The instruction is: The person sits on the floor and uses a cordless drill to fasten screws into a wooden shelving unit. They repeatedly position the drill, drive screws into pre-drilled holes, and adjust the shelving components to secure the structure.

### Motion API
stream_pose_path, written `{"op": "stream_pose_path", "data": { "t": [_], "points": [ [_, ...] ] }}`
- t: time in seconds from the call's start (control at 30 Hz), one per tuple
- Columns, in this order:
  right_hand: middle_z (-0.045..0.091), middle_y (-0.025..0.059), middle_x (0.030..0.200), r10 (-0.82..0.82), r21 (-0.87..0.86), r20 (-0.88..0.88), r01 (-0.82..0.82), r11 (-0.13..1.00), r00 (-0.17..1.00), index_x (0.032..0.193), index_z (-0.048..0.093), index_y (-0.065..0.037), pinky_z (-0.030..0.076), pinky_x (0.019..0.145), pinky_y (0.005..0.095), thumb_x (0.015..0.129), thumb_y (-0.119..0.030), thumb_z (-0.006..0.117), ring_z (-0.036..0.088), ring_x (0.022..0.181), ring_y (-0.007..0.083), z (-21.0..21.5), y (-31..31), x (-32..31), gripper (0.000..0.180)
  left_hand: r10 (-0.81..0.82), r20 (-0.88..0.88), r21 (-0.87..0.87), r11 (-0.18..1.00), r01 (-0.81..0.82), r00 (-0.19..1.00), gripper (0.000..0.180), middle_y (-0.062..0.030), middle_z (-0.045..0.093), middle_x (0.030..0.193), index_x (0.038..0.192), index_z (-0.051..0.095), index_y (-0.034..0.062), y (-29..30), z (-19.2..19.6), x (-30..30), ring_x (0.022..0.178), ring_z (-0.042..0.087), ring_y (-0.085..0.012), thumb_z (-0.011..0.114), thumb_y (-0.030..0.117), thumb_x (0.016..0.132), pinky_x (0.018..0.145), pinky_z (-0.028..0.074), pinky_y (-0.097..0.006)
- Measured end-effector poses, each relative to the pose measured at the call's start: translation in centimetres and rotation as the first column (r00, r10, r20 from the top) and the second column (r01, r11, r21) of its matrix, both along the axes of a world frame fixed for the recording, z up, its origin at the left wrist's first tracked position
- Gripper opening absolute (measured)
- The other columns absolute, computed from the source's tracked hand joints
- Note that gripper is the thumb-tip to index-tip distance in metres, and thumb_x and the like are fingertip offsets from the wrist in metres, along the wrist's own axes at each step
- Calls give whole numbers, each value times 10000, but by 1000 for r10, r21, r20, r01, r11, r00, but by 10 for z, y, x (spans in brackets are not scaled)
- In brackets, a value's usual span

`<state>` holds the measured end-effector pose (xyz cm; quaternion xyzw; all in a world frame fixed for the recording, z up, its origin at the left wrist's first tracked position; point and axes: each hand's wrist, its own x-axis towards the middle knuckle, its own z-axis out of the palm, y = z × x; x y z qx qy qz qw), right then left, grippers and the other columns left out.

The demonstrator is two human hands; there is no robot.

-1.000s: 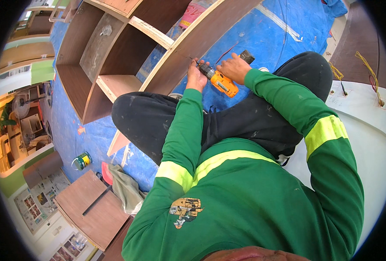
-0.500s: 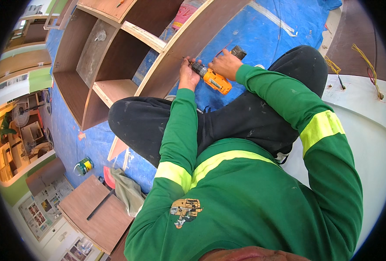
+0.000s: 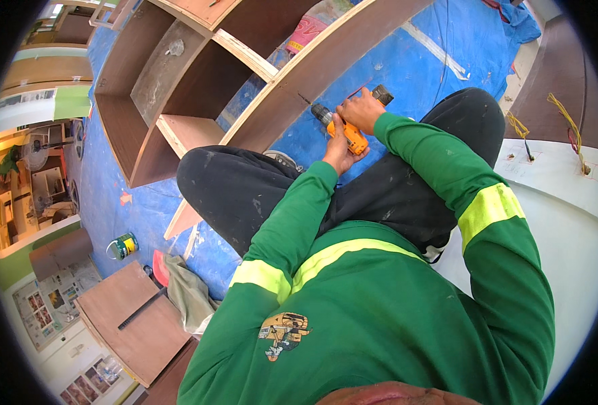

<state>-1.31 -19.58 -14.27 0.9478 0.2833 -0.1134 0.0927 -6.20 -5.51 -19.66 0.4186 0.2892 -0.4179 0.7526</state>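
An orange and black cordless drill (image 3: 355, 140) lies across both my hands above the blue sheet. My right hand (image 3: 362, 110) is wrapped round its handle, with the dark battery (image 3: 382, 94) showing beyond the fist. My left hand (image 3: 339, 150) grips the drill's body from the near side, behind the chuck. A thin bit (image 3: 303, 98) sticks out of the chuck toward the long side board (image 3: 326, 64) of a brown wooden shelf unit. Whether the tip touches the board I cannot tell.
Blue sheeting (image 3: 407, 74) covers the floor. A paint bucket (image 3: 123, 246), a grey-green cloth (image 3: 189, 291) and a wooden panel (image 3: 133, 320) are at the lower left. Yellow wires (image 3: 568, 121) come out of a white panel (image 3: 548, 182) on the right. A person (image 3: 9, 165) is far left.
My left hand has moved from beside the chuck and bit back onto the drill's body. The bit now shows clear of my fingers. The whole view has shifted slightly.
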Motion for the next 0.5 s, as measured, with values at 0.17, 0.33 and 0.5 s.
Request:
{"op": "stream_pose_path", "data": {
  "t": [0.17,0.33,0.5],
  "points": [
    [762,-5,1056,4,-4,26,-4,1000,1000,1244,664,-191,459,864,481,963,-217,668,755,1013,201,-9,-6,3,282,38,-5,7,999,-38,999,834,-61,655,1095,1255,592,195,-8,3,2,993,647,-246,353,922,923,880,560,-539],
    [778,57,1097,-20,37,-35,21,999,999,1219,670,-158,462,905,515,938,-257,739,761,1071,262,-4,-3,1,306,39,-6,4,999,-39,999,792,-53,661,1055,1227,599,203,-5,1,2,951,659,-251,382,908,935,845,564,-528],
    [787,38,1044,-34,69,-4,34,997,999,1183,678,-162,459,894,509,936,-252,734,774,1011,261,-11,-4,0,268,2,7,-2,1000,-2,1000,782,-39,665,1009,1190,608,213,-4,5,3,915,657,-244,369,912,937,802,571,-519]
  ]
}}
